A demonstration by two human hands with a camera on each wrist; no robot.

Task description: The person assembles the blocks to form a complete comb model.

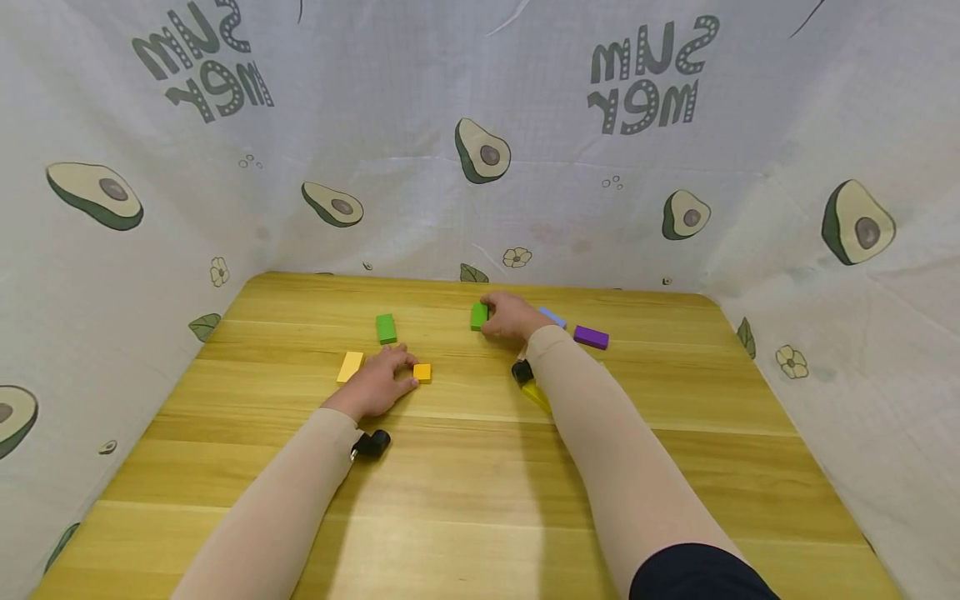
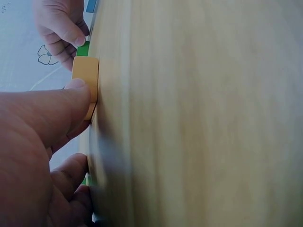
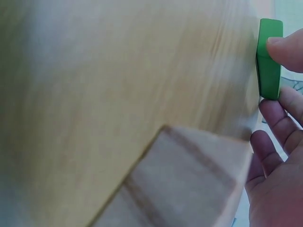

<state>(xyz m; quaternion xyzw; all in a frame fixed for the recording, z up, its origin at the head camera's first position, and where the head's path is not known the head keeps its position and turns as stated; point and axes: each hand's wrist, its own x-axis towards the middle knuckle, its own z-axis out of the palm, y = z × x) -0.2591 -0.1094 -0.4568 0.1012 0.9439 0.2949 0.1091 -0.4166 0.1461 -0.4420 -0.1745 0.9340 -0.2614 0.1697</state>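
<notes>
In the head view my left hand (image 1: 378,383) is at the small orange block (image 1: 422,373), left of the table's middle. The left wrist view shows its thumb on the face of that orange block (image 2: 86,71) and fingers behind, pinching it. Farther back, my right hand (image 1: 513,317) pinches a green block (image 1: 478,317) by its right side. Up close in the right wrist view, the thumb lies on the green block (image 3: 270,61) and a fingertip meets its lower end. Both blocks appear to rest on the table.
A second green block (image 1: 386,328) and a yellow-orange block (image 1: 350,367) lie near the left hand. Beyond the right forearm are a blue block (image 1: 552,317) and a purple block (image 1: 591,337). A yellow block (image 1: 536,397) is partly hidden under that forearm. Patterned cloth surrounds the wooden table (image 1: 450,500).
</notes>
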